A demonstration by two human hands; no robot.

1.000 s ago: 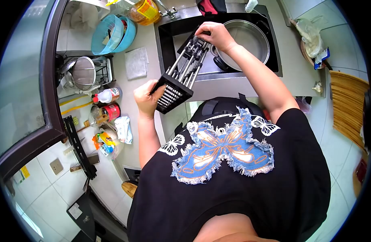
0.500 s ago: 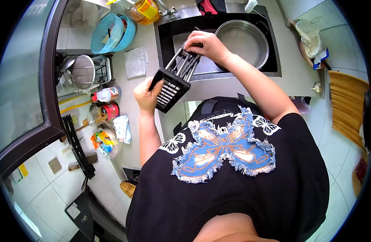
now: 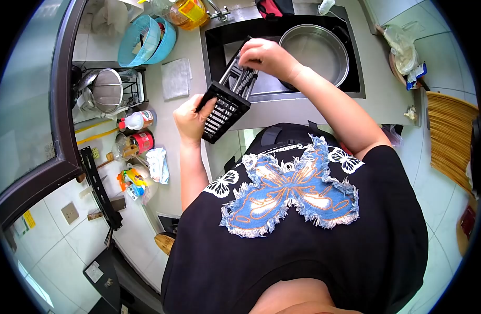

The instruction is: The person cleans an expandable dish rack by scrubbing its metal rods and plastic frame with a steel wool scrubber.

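Note:
A black slatted rack with several metal rods point(image 3: 223, 116) is held tilted over the front left edge of the sink point(image 3: 274, 98). My left hand point(image 3: 190, 121) grips its near black end, thumb over the slats and the other fingers hidden behind. At the far end of the rods is my right hand point(image 3: 268, 57), its fingers curled and pressed together. Whatever those fingertips hold is hidden. To the right of that hand, a large round metal pot point(image 3: 319, 55) sits in the sink, with what looks like water in it.
A grey cloth point(image 3: 176, 79) lies on the counter left of the sink. Behind it stand blue plastic baskets point(image 3: 167, 44) and an oil bottle point(image 3: 191, 13) near the faucet point(image 3: 219, 11). A dish rack with a strainer point(image 3: 107, 91) and several bottles line the left side.
The near end of the rack has shifted slightly up and to the right, tilting a little. My right fingers have moved slightly along the far end. My left hand keeps its grip.

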